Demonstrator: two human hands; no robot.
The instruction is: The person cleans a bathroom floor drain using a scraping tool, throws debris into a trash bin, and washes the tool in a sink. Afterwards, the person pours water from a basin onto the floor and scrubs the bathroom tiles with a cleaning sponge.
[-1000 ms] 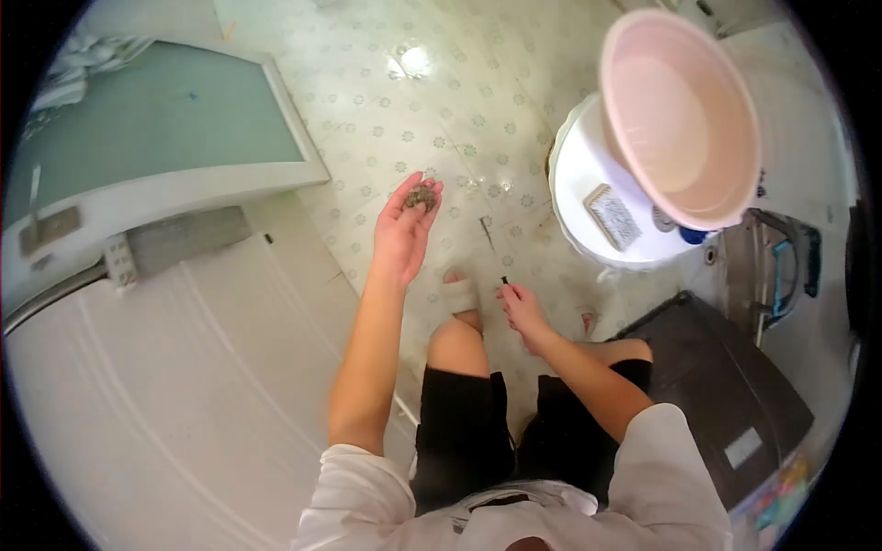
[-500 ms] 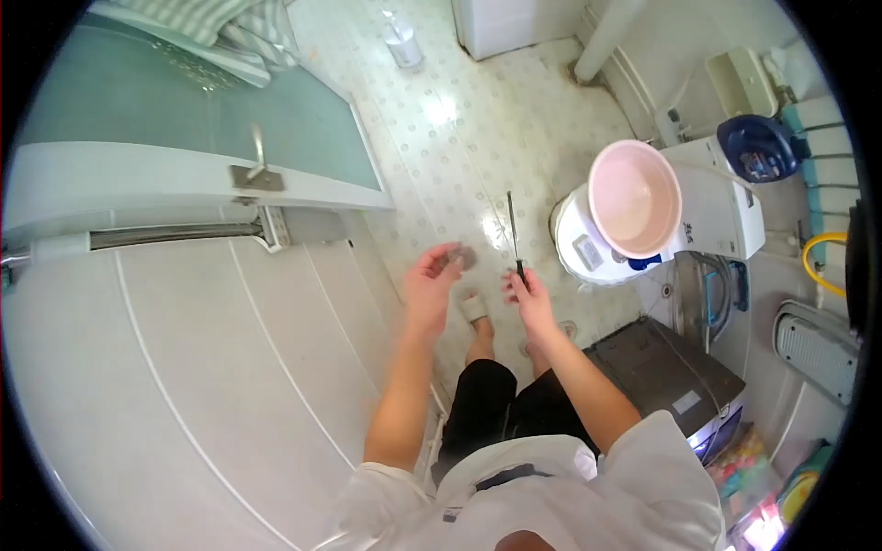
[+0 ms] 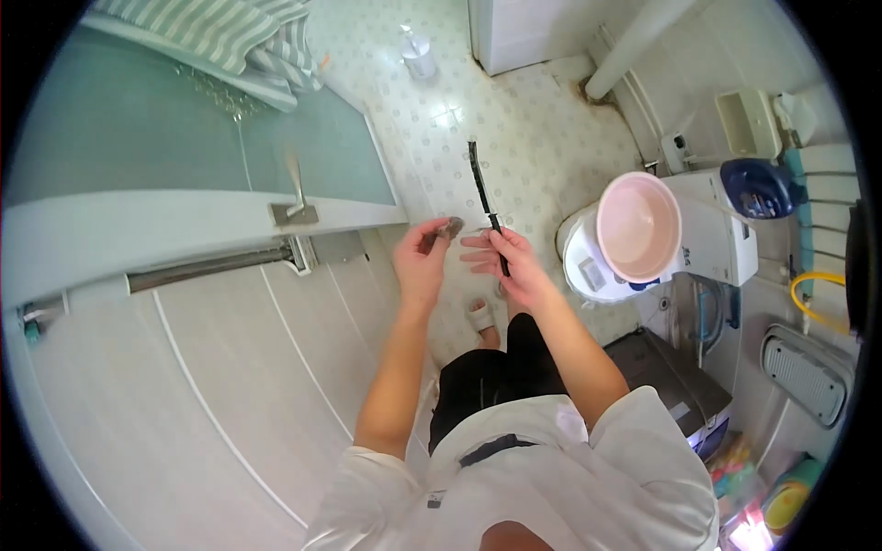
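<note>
My right hand [image 3: 516, 260] grips the short handle of a slim black brush-like tool [image 3: 478, 176], thumb on the handle and other fingers stretched leftward. Its long, slightly curved dark strip points up and away from me; the exact kind is unclear. Just to the left, my left hand [image 3: 421, 266] is closed in a pinch on a small grey-brown clump [image 3: 451, 227], whose material I cannot make out. The clump and the tool are close but apart. Both hands hang above the patterned floor [image 3: 542, 119], in front of my slippered feet.
A pink basin [image 3: 640, 228] stands on a white round-edged top [image 3: 571, 248] at the right. Left is an open frosted door [image 3: 184, 129] with a metal handle [image 3: 296, 188]. A pump bottle [image 3: 418, 57] stands on the floor ahead; a dark box [image 3: 675, 372] sits lower right.
The tool has turned so its broad side shows, and its tip has swung left and farther away. My right hand has moved slightly left and up, my left hand slightly up. The camera view has shifted.
</note>
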